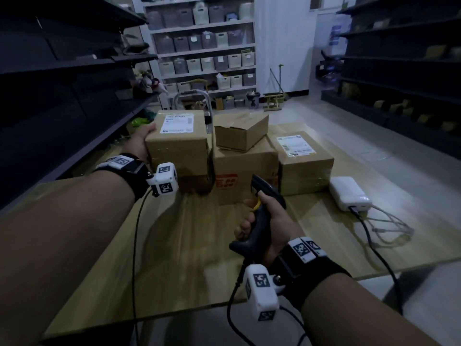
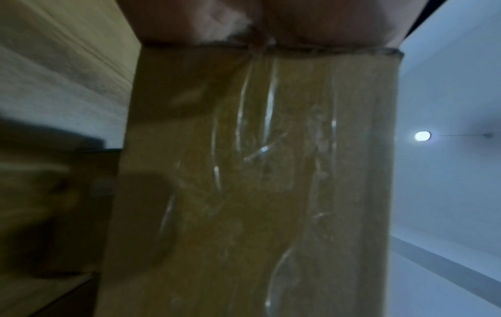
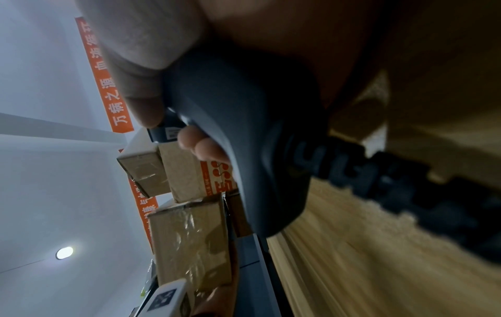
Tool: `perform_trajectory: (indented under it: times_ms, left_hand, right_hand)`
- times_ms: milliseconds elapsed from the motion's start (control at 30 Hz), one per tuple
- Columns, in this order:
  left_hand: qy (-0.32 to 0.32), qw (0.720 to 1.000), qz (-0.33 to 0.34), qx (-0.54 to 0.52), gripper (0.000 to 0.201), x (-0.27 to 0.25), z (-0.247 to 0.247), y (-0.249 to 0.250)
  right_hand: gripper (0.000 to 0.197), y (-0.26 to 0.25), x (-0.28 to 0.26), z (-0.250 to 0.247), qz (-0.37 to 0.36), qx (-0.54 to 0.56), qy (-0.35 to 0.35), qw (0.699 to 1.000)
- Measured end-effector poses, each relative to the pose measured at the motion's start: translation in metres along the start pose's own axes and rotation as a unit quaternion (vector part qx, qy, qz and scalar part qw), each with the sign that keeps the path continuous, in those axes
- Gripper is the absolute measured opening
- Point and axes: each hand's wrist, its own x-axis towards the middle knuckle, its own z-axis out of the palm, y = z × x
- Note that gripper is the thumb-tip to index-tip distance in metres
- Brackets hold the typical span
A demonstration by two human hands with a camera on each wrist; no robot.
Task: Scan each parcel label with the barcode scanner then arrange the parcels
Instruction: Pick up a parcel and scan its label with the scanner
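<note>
Both grips are occupied. Left hand [image 1: 143, 138] clasps the far left side of a taped brown cardboard parcel with a white label on top [image 1: 178, 143], fingers hidden behind the carton; the left wrist view shows the palm pressed flat to the box's upper edge above a taped face. Right hand [image 1: 270, 221] is wrapped round the handle of a dark grey pistol-shaped barcode scanner with a yellow trigger [image 1: 264, 211], forefinger by the trigger and nose aimed toward the boxes.

That parcel sits at the left end of a row on the pale wooden worktop [image 1: 189, 245], just beside a larger brown carton with red print [image 1: 245, 171], which carries a small plain cardboard box [image 1: 240, 132] on top. A low labelled brown parcel [image 1: 305, 156] stands to the right, and a white power bank with cables [image 1: 350, 196] lies near it.

Judging by its look, the held carton is stiff and square-edged, and its glossy tape may be slick. One hand on a side wall will probably turn or slide it; lifting likely wants a hold under the bottom edge or on opposite faces, label kept upward.
</note>
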Motion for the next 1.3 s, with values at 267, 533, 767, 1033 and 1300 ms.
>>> perform_trajectory:
  times_ms: [267,533,767,1033,1300]
  left_hand:
    - [0.009,1.0,-0.023,-0.014,0.063,-0.001,0.005,-0.017]
    - [0.046,0.998,0.001,0.043,0.086,-0.029,-0.043,-0.048]
    - [0.101,0.953,0.124,0.257,0.046,-0.07,-0.091,-0.063]
    - [0.217,0.802,0.068,0.552,0.037,-0.068,-0.161,-0.007]
    - [0.16,0.652,0.02,0.741,0.081,-0.05,-0.172,-0.028]
  right_hand:
    - [0.038,0.0,-0.001,0.0,-0.004,-0.005,-0.015,1.0]
    - [0.036,0.001,-0.002,0.004,-0.009,-0.02,-0.007,1.0]
    - [0.036,0.001,-0.003,0.006,-0.013,-0.047,0.009,0.999]
    - [0.037,0.003,-0.003,0.005,-0.032,-0.048,0.015,0.998]
    - [0.036,0.003,-0.003,0.006,-0.029,-0.055,0.009,0.998]
